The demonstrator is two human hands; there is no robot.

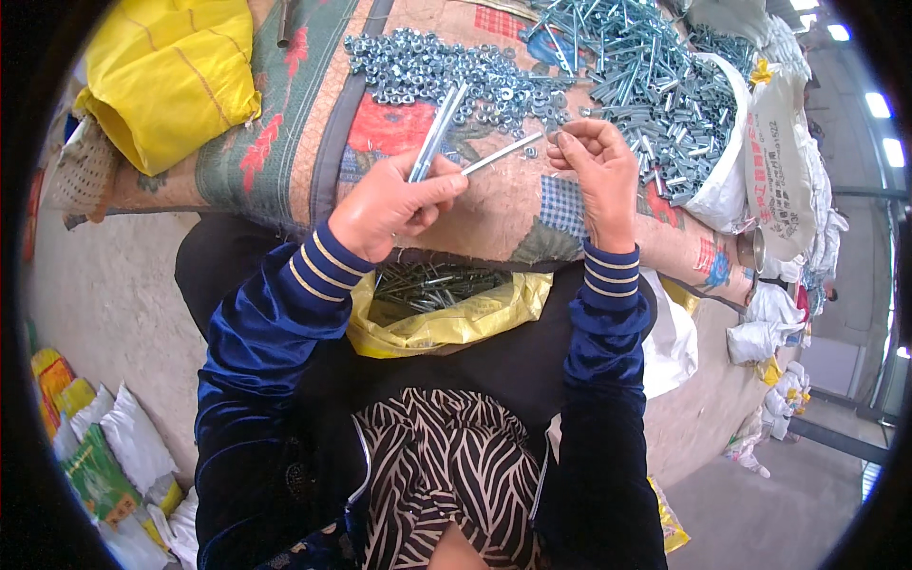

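Note:
My left hand (394,201) is closed around a few slim silvery metal rods (440,131), which stick up side by side from its fist. One more rod (503,153) points out between its thumb and fingers toward my right hand (605,176). The right thumb and forefinger are pinched at that rod's far tip; a small greyish piece seems to be between them, too small to name. Beyond the hands, a heap of metal nuts (418,68) lies on the patchwork cloth (380,123). Long bolts (622,43) and short metal sleeves (679,138) are piled farther right.
A yellow woven sack (171,76) lies at the far left of the covered table. Between my knees, a yellow bag (427,334) holds metal rods. A white sack (727,180) edges the sleeves on the right. Filled bags (133,437) sit on the floor at left.

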